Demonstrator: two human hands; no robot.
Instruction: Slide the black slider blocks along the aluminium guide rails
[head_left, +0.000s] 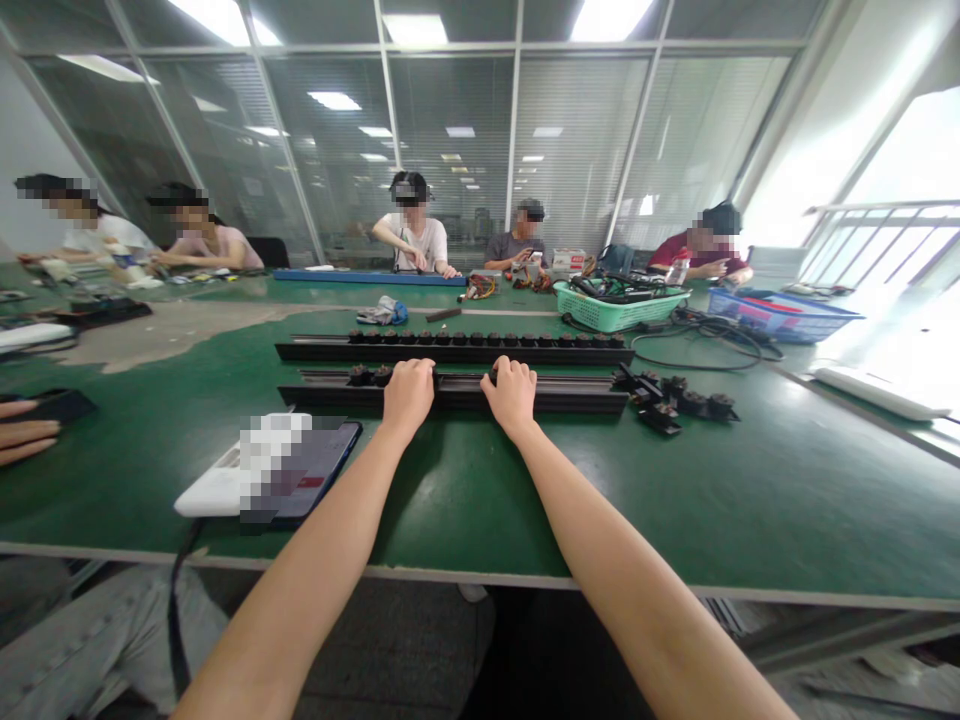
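Note:
A long black rail (360, 397) lies across the table before me, with a few round black modules (360, 375) seated near its left end. My left hand (409, 393) is closed over the rail just right of those modules. What its curled fingers hold is hidden. My right hand (511, 392) rests farther right on the same rail, fingers bent, with a small black part (492, 377) showing at the thumb. Behind lies a second black rail (450, 352), lined with several round black modules. Loose black modules (664, 405) are heaped at the near rail's right end.
A phone (319, 470) and a white device (217, 480) with a cable lie at left front. A green basket (619, 308), a blue basket (784, 315) and black cables (720, 340) stand back right. Another person's hand (26, 432) is at far left; several people sit beyond.

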